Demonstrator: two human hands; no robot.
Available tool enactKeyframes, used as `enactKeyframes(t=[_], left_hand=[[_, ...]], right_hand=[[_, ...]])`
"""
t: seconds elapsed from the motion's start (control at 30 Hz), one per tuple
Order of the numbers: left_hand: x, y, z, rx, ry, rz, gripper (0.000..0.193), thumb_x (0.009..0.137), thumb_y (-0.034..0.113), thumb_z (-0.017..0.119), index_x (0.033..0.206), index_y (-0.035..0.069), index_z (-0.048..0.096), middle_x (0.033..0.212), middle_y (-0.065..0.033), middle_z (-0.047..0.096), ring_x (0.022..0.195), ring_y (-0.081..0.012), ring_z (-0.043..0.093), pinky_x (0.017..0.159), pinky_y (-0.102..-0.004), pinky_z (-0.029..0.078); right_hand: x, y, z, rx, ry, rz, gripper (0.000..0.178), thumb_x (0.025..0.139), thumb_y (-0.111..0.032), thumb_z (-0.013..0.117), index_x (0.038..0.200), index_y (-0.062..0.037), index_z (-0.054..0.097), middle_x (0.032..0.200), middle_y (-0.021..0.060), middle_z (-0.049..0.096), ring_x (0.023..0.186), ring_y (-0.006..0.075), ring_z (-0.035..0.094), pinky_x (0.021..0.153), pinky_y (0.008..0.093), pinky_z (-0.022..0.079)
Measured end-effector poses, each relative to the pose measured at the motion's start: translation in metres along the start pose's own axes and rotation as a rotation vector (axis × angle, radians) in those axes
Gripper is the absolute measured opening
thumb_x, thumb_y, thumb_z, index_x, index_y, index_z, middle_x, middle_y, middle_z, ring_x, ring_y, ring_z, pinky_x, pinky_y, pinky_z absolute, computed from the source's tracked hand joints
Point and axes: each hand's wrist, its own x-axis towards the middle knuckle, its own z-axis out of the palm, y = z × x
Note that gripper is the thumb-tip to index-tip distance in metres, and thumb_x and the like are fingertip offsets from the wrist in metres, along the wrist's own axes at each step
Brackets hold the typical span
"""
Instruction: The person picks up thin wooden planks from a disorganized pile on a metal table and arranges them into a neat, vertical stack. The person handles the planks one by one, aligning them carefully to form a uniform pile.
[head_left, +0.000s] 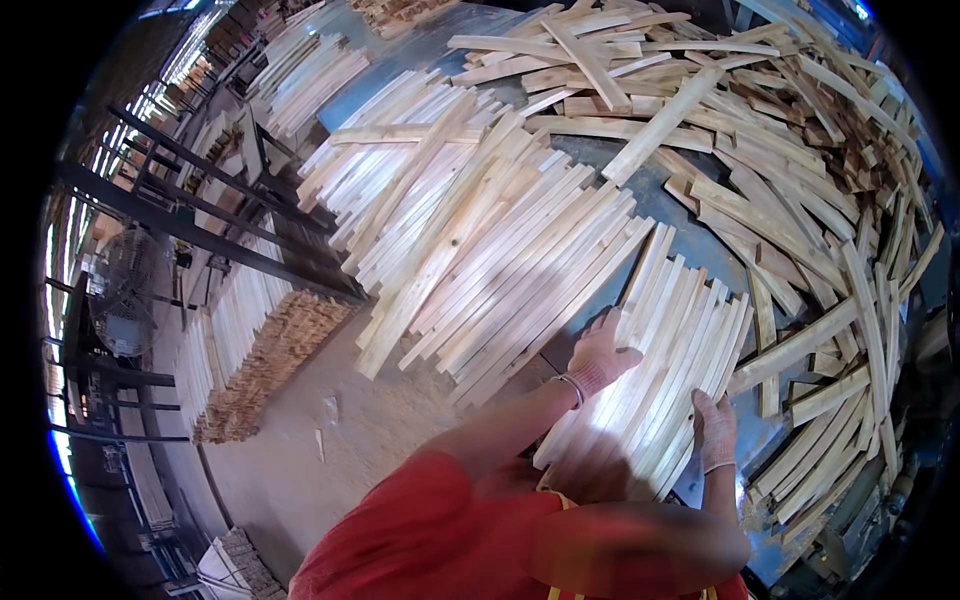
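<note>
A flat row of pale wooden strips [660, 350] lies side by side in front of me, at the edge of a blue-grey table [610, 293]. My left hand [600, 358], in a light work glove, grips the row's left edge, its thumb over the top strips. On the opposite edge, my right hand [714, 430], gloved too, bears against the outermost strip with its fingers bent and partly hidden. The strips sit between both hands, their near ends close to my red shirt.
A wider layer of strips [530, 270] spreads to the left and beyond. Loose, uneven boards [790, 190] heap up along the far and right sides. Left of the table stand a stacked block of strips [275, 360], dark metal rails [200, 235] and a fan [127, 285]. Sawdust covers the floor [350, 440].
</note>
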Motion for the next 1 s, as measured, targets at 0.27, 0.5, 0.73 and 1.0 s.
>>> enactKeyframes(t=[0.27,0.5,0.73,1.0], left_hand=[[-0.030,0.028,-0.083,-0.386,0.007,0.281,0.091,0.085,0.028,0.082,0.164,0.006,0.043,0.158,-0.0232,0.052,0.143,-0.0422,0.053,0.123,-0.0471,0.041],[-0.060,0.129,-0.187,-0.585,0.201,0.804,0.094,0.087,0.032,0.086,0.162,-0.001,0.040,0.153,-0.0247,0.056,0.140,-0.0387,0.058,0.118,-0.0446,0.046],[-0.039,0.025,-0.135,-0.468,-0.251,0.815,0.078,0.092,0.023,0.077,0.160,0.002,0.045,0.149,-0.0242,0.059,0.133,-0.0433,0.060,0.112,-0.0511,0.050],[0.018,-0.097,-0.098,0.852,0.260,1.148,0.066,0.098,0.015,0.060,0.161,0.002,0.043,0.147,-0.0172,0.058,0.131,-0.0344,0.060,0.107,-0.0421,0.048]], right_hand=[[-0.069,-0.078,0.057,0.090,0.032,-0.374,0.068,0.097,-0.019,0.081,0.154,0.0039,0.052,0.128,0.0099,0.069,0.112,0.0211,0.067,0.100,0.0333,0.055],[-0.158,-0.222,0.095,-0.263,0.234,-0.896,0.057,0.103,-0.033,0.073,0.145,0.0019,0.058,0.134,0.0099,0.067,0.124,0.0208,0.060,0.109,0.0362,0.045],[-0.126,-0.064,0.012,-1.291,0.273,-0.269,0.058,0.102,-0.020,0.074,0.153,-0.0003,0.054,0.141,0.0139,0.066,0.129,0.0246,0.063,0.111,0.0386,0.051],[-0.122,-0.029,0.058,-0.931,0.145,-0.393,0.065,0.104,-0.025,0.064,0.162,-0.0038,0.044,0.153,0.0215,0.060,0.136,0.0371,0.061,0.119,0.0403,0.049]])
